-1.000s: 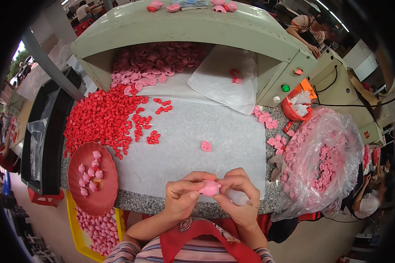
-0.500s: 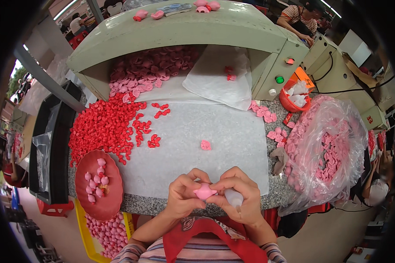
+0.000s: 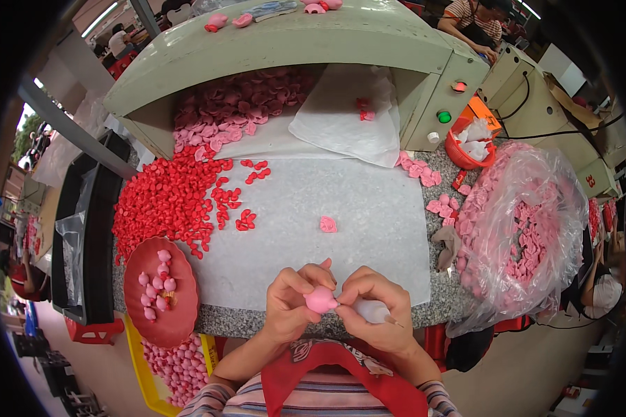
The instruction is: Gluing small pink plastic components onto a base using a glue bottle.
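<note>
Near the front edge of the table, my left hand [image 3: 285, 302] is closed around a small round pink toy piece [image 3: 320, 299] with a pointed tip facing right. The thumb and forefinger of my right hand [image 3: 386, 292] pinch at that tip. Tucked in the same right hand is a translucent white squeeze bottle [image 3: 371, 310], its thin nozzle pointing right, away from the pink piece. Ahead of both hands a single crumpled-looking pink piece [image 3: 327, 224] lies on the white sheet [image 3: 278, 236].
A heap of red pieces [image 3: 163, 208] lies left, beside a red scalloped dish [image 3: 163, 330] with pink toys. A pale green hooded machine [image 3: 271, 48] spans the back, pink pieces inside. An orange basket [image 3: 469, 156] and a plastic bag [image 3: 560, 229] of pink pieces stand right.
The pink piece has turned between my fingers, its tip now pointing right. The bottle in my right hand has tilted, its nozzle swinging from downward to rightward.
</note>
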A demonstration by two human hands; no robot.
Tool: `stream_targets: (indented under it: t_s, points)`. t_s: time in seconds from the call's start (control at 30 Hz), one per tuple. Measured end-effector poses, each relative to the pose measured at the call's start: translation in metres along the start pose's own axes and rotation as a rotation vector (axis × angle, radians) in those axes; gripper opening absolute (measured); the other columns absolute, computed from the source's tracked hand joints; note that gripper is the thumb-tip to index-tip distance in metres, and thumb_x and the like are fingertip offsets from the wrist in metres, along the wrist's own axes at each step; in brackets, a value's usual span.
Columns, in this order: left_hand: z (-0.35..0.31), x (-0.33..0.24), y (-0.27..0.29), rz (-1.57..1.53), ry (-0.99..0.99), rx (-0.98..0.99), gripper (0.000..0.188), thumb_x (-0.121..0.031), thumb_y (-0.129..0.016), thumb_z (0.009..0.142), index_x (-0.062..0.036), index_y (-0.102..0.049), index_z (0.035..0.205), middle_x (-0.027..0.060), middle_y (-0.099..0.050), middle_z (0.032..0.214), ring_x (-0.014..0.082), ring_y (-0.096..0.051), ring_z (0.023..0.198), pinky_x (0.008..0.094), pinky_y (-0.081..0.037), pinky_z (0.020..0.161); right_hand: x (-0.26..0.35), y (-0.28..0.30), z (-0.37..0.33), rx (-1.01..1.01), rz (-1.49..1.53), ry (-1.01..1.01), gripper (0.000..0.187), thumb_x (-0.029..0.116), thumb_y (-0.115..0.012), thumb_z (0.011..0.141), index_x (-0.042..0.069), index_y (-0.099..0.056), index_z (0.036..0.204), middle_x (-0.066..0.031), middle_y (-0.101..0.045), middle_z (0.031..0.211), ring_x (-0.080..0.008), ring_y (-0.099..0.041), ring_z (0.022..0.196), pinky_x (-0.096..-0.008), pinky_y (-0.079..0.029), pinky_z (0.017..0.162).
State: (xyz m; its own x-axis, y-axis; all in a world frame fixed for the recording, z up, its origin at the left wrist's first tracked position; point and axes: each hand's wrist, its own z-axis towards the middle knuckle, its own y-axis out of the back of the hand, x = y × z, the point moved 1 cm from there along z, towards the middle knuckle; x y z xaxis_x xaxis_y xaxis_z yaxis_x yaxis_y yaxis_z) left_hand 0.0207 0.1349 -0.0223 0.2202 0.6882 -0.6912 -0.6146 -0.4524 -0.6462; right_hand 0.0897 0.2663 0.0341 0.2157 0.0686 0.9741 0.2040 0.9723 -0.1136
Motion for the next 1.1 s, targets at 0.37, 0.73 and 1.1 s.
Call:
stream_targets:
  t_s: [0.37, 0.73, 1.1]
  points:
    - [0.012, -0.036, -0.004, 0.587, 0.025, 0.165, 0.034, -0.013, -0.076, 0.066, -0.0052, -0.060, 0.095, 0.0067, -0.060, 0.096, 0.0197, -0.054, 0.090, 0.0466, -0.020, 0.102, 0.000, 0.006, 0.003, 0.040, -0.196, 0.093, 0.019, -0.009, -0.065, 0.064, 0.001, -0.060, 0.079, -0.0070, -0.058, 0.076, -0.0100, -0.055, 0.064, -0.0197, -0.041, 0.053]
    - [0.007, -0.011, -0.007, -0.542, 0.458, -0.200, 0.036, -0.017, -0.065, 0.079, -0.0061, -0.049, 0.109, 0.0050, -0.055, 0.103, 0.0205, -0.051, 0.098, 0.0382, -0.036, 0.092, -0.005, -0.007, 0.003, -0.161, -0.289, 0.124, 0.025, -0.004, -0.073, 0.062, 0.001, -0.058, 0.082, -0.0074, -0.055, 0.079, -0.0106, -0.054, 0.065, -0.0224, -0.044, 0.052]
    - [-0.005, 0.011, -0.012, -0.803, 0.570, -0.237, 0.032, -0.028, -0.062, 0.082, -0.0159, -0.051, 0.109, -0.0042, -0.050, 0.112, 0.0149, -0.045, 0.107, 0.0339, -0.039, 0.088, -0.021, -0.014, -0.004, -0.299, -0.603, 0.296, 0.033, 0.000, -0.077, 0.059, 0.002, -0.057, 0.086, -0.0091, -0.054, 0.080, -0.0171, -0.058, 0.066, -0.0252, -0.048, 0.053]
